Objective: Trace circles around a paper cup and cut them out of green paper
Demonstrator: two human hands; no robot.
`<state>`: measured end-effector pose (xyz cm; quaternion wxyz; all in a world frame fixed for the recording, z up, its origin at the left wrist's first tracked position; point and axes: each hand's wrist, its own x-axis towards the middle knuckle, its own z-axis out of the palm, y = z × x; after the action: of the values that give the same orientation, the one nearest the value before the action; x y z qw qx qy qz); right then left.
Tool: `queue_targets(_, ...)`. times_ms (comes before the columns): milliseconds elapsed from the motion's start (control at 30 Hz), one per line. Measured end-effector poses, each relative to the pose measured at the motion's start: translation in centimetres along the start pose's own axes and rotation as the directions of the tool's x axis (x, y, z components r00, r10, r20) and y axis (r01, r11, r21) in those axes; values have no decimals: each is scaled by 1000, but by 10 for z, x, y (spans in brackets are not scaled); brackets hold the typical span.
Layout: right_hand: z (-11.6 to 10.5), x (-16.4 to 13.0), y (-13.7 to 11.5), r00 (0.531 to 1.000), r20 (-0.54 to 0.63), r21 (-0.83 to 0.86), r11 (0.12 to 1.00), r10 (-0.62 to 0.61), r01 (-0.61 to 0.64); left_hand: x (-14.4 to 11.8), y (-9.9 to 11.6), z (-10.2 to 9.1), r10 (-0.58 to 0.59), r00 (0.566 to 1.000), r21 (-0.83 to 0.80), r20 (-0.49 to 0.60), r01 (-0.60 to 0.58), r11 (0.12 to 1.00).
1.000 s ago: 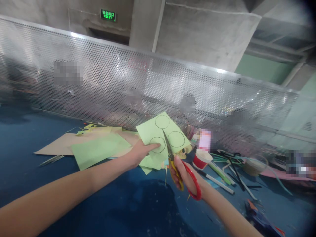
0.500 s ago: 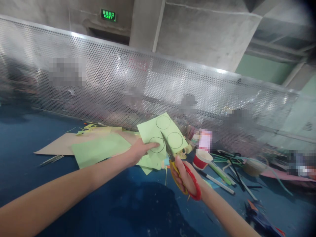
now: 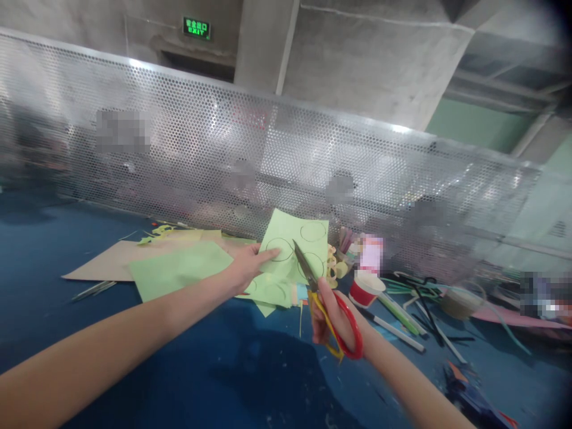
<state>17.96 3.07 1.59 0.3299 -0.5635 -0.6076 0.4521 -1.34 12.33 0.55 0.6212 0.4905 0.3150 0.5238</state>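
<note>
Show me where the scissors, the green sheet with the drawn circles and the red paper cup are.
scissors point(image 3: 346, 325), head view, on the red handle loop.
green sheet with circles point(image 3: 292, 235), head view, on its bare middle.
red paper cup point(image 3: 361, 294), head view, on its red wall.

Far above your left hand point(image 3: 248, 267), a green lit sign point(image 3: 195, 27) on the concrete wall reads "EXIT" beneath small characters you can't make out.

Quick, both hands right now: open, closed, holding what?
Left hand: closed on the light green paper sheet with drawn circles.
Right hand: closed through the handles of the red-and-yellow scissors, blades against the paper.
</note>
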Motion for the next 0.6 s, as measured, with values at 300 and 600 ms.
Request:
queue_targets(300, -5, -3, -2, 997, 65, 40, 998, 52, -55, -5, 1, 1, 16, 996, 140, 90, -29, 990)
queue_targets(600, -6, -6, -8, 997, 71, -27, 1000, -5, 6, -5, 9, 2, -54, 982, 154, 182, 26, 988)
